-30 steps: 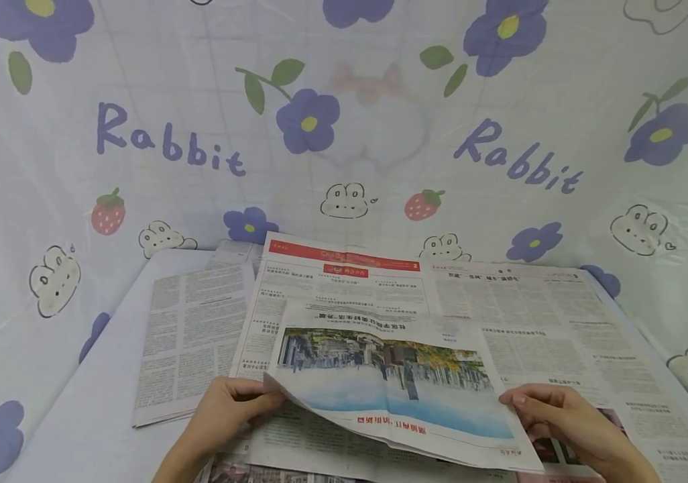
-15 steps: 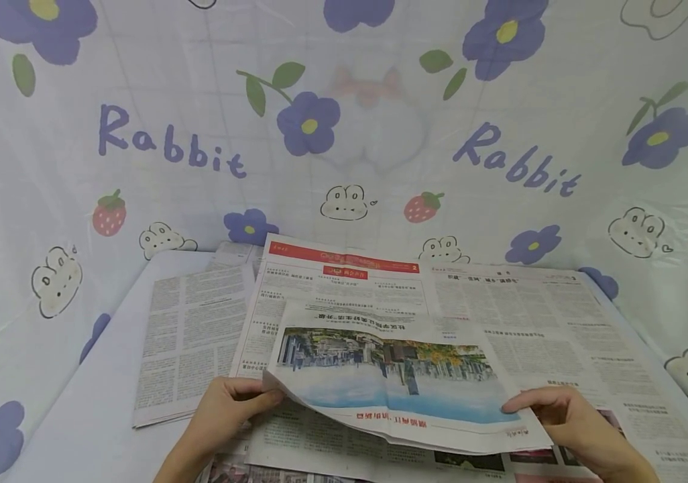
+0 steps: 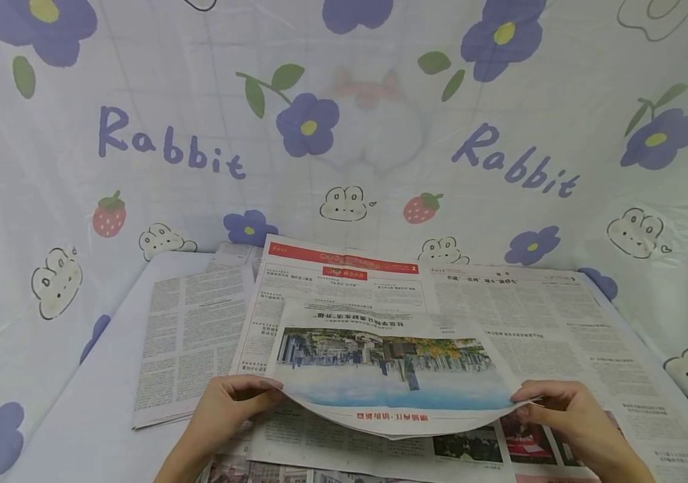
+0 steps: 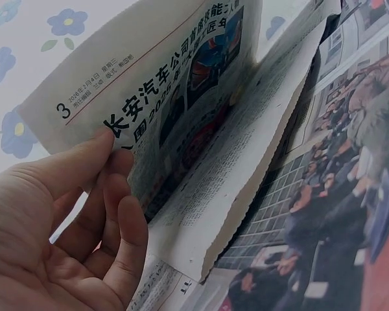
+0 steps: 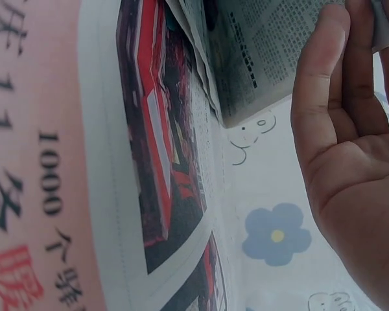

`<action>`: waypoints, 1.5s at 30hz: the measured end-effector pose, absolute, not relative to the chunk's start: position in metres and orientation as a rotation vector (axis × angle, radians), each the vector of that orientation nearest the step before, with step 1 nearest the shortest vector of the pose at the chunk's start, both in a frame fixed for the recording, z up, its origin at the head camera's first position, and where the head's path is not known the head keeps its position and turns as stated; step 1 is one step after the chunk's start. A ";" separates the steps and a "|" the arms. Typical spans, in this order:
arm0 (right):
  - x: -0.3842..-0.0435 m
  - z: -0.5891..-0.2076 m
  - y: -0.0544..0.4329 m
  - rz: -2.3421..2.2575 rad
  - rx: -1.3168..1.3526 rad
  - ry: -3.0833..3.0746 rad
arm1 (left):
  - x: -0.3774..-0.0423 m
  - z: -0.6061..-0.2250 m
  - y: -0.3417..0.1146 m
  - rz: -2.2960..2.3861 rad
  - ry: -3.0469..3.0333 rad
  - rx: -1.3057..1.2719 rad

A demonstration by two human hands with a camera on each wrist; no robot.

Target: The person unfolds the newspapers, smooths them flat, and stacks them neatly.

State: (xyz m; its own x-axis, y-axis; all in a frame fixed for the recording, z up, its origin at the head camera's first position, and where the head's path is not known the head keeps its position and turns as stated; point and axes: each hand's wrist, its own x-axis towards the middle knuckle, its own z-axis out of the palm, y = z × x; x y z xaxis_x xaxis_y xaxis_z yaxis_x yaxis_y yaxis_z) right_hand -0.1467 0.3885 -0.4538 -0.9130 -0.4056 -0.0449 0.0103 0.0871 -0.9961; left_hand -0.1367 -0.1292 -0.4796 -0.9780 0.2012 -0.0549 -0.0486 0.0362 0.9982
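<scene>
A newspaper sheet (image 3: 350, 396) with a wide street photo, printed upside down from here, is lifted at its near edge and sags in the middle. My left hand (image 3: 235, 409) pinches its near left corner between thumb and fingers; in the left wrist view that hand (image 4: 84, 214) grips the page marked 3. At the near right corner my right hand (image 3: 567, 416) pinches the sheet too. Only part of the right hand (image 5: 356, 142) shows in the right wrist view, its fingertips at the top edge. Beneath lies another newspaper page (image 3: 332, 449) with photos.
A folded newspaper (image 3: 193, 342) lies at the left on the white table (image 3: 108, 402). An open newspaper page (image 3: 537, 322) spreads to the right, beside a red-headed page (image 3: 344, 268) at the back. A rabbit-and-flower curtain (image 3: 344, 147) hangs behind the table.
The sheet's near right corner has risen and curled up into my right hand, which let go of its earlier hold and took the corner anew. My left hand stays nearly in place.
</scene>
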 end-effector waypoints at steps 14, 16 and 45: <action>-0.145 -0.452 0.386 -1.870 -0.332 2.175 | -0.136 -0.479 -0.126 2.032 2.159 0.113; -0.145 -0.452 0.386 -1.850 -0.323 2.201 | -0.136 -0.480 -0.126 2.029 2.155 0.102; -0.142 -0.448 0.382 -1.878 -0.069 2.337 | -0.134 -0.471 -0.125 2.003 2.173 0.018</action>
